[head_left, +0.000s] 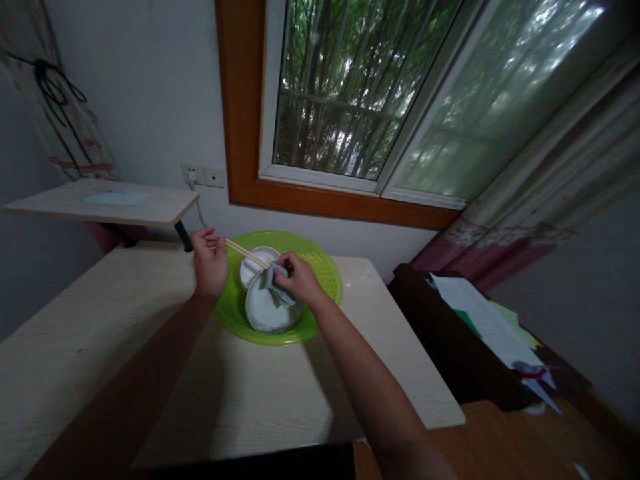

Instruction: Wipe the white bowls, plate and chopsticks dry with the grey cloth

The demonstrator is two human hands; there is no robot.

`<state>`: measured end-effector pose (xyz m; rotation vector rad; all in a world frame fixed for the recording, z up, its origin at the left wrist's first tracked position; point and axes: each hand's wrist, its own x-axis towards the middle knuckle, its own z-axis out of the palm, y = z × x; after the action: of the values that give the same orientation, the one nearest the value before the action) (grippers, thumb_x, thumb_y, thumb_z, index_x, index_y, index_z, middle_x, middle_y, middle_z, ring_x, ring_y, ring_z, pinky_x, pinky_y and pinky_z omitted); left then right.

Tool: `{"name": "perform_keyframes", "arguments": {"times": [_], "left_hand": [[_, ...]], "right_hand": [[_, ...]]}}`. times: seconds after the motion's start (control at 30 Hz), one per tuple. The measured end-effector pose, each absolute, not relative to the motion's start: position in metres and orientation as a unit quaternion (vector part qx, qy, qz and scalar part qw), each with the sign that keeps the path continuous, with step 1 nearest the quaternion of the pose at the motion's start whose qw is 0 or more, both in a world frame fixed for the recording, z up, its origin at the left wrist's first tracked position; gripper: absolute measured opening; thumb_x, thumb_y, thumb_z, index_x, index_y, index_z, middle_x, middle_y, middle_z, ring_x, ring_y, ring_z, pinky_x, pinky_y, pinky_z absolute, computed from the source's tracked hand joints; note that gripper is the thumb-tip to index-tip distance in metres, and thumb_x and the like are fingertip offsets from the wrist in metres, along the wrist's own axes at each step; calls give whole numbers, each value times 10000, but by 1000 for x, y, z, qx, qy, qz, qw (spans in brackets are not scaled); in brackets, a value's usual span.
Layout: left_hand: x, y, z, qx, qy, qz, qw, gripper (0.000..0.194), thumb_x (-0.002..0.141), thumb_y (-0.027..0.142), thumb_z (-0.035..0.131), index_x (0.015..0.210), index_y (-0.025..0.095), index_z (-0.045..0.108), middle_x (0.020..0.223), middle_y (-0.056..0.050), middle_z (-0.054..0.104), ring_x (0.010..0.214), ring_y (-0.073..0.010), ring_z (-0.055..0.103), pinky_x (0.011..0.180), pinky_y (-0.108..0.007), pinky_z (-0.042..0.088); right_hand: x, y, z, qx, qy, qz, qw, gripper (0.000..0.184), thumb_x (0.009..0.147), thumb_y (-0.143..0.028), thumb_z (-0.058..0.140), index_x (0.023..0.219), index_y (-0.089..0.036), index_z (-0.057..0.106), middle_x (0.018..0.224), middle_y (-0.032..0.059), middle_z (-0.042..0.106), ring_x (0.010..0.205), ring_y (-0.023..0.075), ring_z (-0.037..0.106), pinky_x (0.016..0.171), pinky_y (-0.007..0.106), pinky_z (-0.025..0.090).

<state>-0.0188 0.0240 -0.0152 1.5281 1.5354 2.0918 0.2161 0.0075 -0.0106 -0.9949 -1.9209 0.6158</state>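
A pair of light wooden chopsticks (240, 249) slants over a green plastic basin (235, 313). My left hand (209, 263), at the basin's left rim, is closed round their upper ends. A grey-green cloth (281, 292) is pinched in my right hand (299, 277) above the basin. The cloth meets the lower ends of the chopsticks, and part of it hangs down over a larger white bowl (267, 313). Behind that one is a smaller white bowl (253, 267), partly hidden by the chopsticks. Both bowls lie inside the basin.
The basin stands on a pale wooden table (280, 393) below a window (350, 93). A raised shelf (125, 208) is at the table's back left. Wall sockets (203, 175) with a plugged cord are behind it. To the right, papers (480, 313) lie on dark furniture (440, 333).
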Motion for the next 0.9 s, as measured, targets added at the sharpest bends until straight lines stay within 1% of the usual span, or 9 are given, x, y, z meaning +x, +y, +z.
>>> {"name": "perform_keyframes", "arguments": {"times": [0.1, 0.17, 0.23, 0.33, 0.4, 0.5, 0.57, 0.73, 0.9], "left_hand": [[-13, 17, -11, 587, 506, 631, -39, 302, 900, 184, 613, 1198, 223, 647, 1303, -124, 555, 1218, -270, 563, 1033, -452, 512], [-8, 12, -7, 648, 494, 572, -96, 293, 882, 133, 613, 1136, 229, 720, 1345, -125, 560, 1315, -312, 498, 1139, -522, 424], [-4, 7, -4, 698, 473, 523, -128, 290, 886, 124, 614, 1112, 236, 758, 1362, -120, 583, 1370, -334, 456, 1192, -556, 357], [-2, 4, -2, 733, 454, 485, -149, 256, 910, 185, 634, 1110, 237, 784, 1407, -116, 591, 1482, -366, 344, 1230, -589, 294], [-2, 3, -1, 749, 450, 462, -151, 233, 929, 225, 631, 1097, 246, 793, 1384, -102, 629, 1519, -371, 305, 1248, -627, 233], [-3, 4, -2, 780, 442, 421, -135, 248, 960, 250, 606, 1123, 282, 790, 1254, -64, 723, 1493, -351, 374, 1255, -672, 147], [-4, 5, -4, 788, 445, 407, -122, 264, 965, 253, 602, 1147, 299, 787, 1187, -53, 756, 1441, -345, 444, 1246, -682, 146], [-4, 7, -8, 766, 483, 408, -118, 245, 951, 255, 626, 1107, 312, 806, 1120, -52, 775, 1275, -347, 540, 1197, -667, 237], [-6, 10, -10, 743, 509, 423, -102, 235, 962, 287, 617, 1074, 280, 823, 1041, -79, 767, 1136, -331, 555, 1095, -579, 367]], "right_hand": [[218, 9, -10, -409, -758, 248, 444, 181, 805, -319, 666, 936, -232, 577, 844, -10, 645, 740, 161, 595, 676, 273, 451], [218, 10, -9, -407, -752, 248, 455, 179, 810, -322, 664, 938, -232, 578, 839, -10, 644, 741, 165, 599, 679, 278, 454], [218, 10, -9, -401, -749, 248, 465, 174, 814, -320, 663, 939, -231, 581, 836, -10, 641, 742, 167, 603, 683, 283, 456], [218, 9, -10, -395, -747, 247, 474, 177, 809, -317, 672, 935, -228, 586, 841, -9, 642, 745, 169, 605, 687, 287, 455], [218, 9, -10, -392, -747, 251, 474, 188, 808, -327, 679, 941, -228, 589, 849, -9, 648, 749, 170, 608, 689, 288, 454], [218, 9, -11, -392, -746, 255, 474, 199, 813, -336, 680, 956, -229, 593, 861, -11, 656, 762, 170, 614, 699, 287, 459], [218, 9, -10, -397, -741, 254, 479, 194, 810, -327, 678, 953, -229, 592, 851, -15, 653, 762, 170, 614, 704, 288, 460], [219, 9, -8, -401, -735, 246, 488, 173, 812, -317, 670, 938, -230, 589, 847, -9, 652, 772, 180, 622, 709, 298, 462], [222, 11, -7, -425, -708, 218, 521, 167, 816, -339, 678, 911, -232, 591, 840, -4, 659, 763, 185, 618, 709, 307, 466]]}}
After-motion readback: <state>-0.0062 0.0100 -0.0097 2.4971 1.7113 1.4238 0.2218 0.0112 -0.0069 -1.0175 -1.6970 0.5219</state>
